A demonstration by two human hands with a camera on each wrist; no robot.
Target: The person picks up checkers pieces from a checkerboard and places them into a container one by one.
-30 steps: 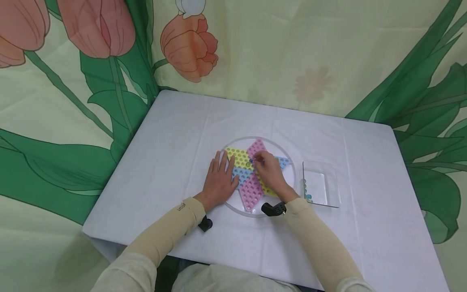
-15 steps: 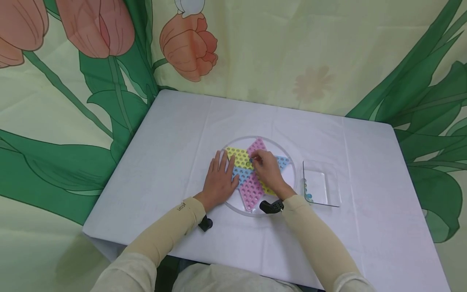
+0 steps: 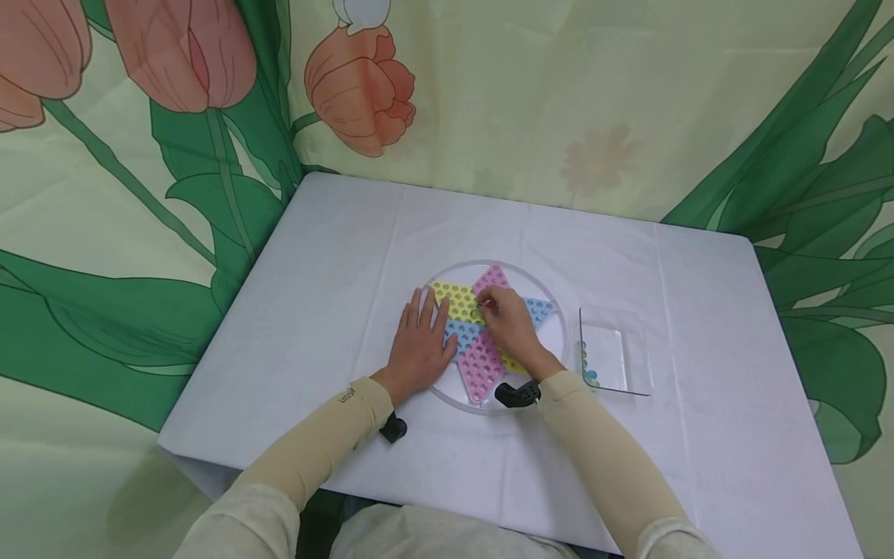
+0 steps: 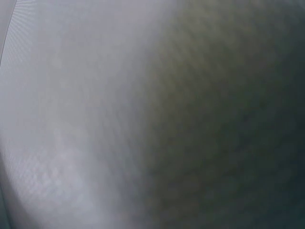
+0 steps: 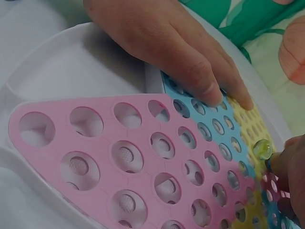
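A Chinese checkers board lies on the table, its star of pink, yellow and blue sections full of holes. My left hand rests on the left side of it with fingers spread straight. Over the star's middle, my right hand pinches a small blue marble, mostly covered by the fingertips. Beside those fingertips a yellow-green marble sits on the yellow section. The right wrist view also shows the left fingers touching the blue section. Only blur fills the left wrist view.
To the right of the board stands a clear square box with several marbles along its left wall. A white cloth covers the table. Behind it hangs a flower-printed curtain.
My right hand has shifted slightly left over the middle of the board, and its fingertips now hide more of the blue marble. The left hand has stayed in place.
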